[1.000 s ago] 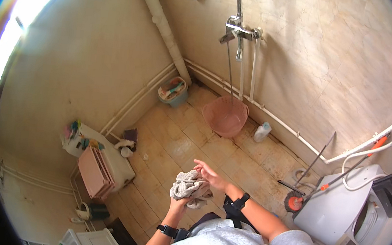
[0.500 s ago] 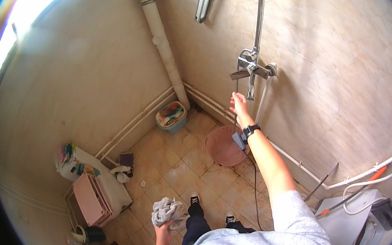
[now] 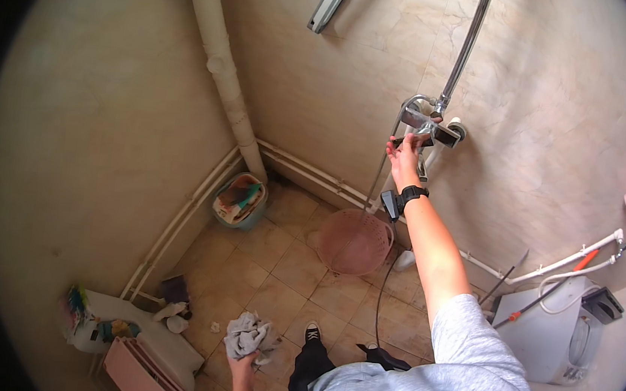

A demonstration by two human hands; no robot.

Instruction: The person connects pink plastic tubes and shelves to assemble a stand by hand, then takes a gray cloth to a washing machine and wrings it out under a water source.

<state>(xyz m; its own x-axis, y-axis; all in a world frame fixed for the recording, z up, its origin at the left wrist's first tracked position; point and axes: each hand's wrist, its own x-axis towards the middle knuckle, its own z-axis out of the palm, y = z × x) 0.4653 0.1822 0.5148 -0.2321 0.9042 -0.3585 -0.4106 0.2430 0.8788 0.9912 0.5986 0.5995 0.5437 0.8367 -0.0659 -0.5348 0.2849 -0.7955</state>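
Note:
My right hand [image 3: 405,153] reaches up to the chrome shower tap [image 3: 431,125] on the wall, fingers closed around its lever. A shower hose hangs from the tap toward the floor. My left hand [image 3: 243,361] is low by my legs, holding a crumpled grey cloth [image 3: 248,335]. A pink plastic basin [image 3: 356,242] stands on the tiled floor right under the tap.
A thick white pipe [image 3: 224,66] runs down the corner. A green bucket [image 3: 239,200] with items sits at its foot. A white washing machine [image 3: 554,336] stands at right with hoses. A low white stand with bottles [image 3: 101,322] and a pink item [image 3: 141,376] are at lower left.
My right hand left the cloth, rose to the wall tap and now grips its lever. My left hand keeps the cloth low. My view moved closer to the wall.

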